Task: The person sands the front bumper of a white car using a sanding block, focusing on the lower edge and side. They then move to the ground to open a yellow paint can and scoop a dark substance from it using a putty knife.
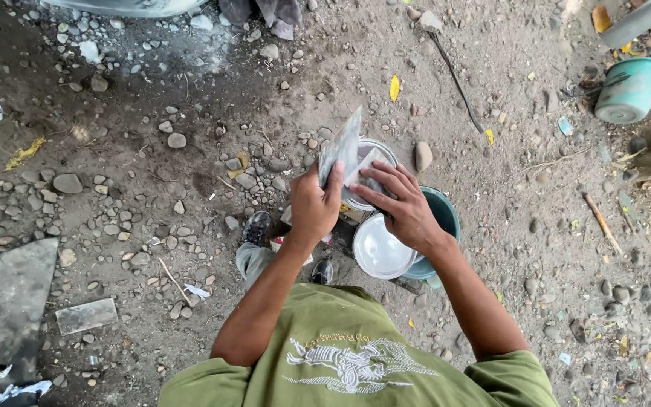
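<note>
Dirt ground (152, 188): stones (68, 183), yellow leaf (394, 87), teal bucket (631, 89).

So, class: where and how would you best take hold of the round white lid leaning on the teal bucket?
Grip the white lid by its lower-left rim, coming from the person's left. It lies tilted against the teal bucket, and the right hand covers its upper edge, so that lower rim is probably the freest part.

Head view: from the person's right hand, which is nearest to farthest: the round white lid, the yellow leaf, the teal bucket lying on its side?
From the right hand:
1. White lid, just below it.
2. Yellow leaf, up ahead on the dirt.
3. Teal bucket, far off at upper right.
</note>
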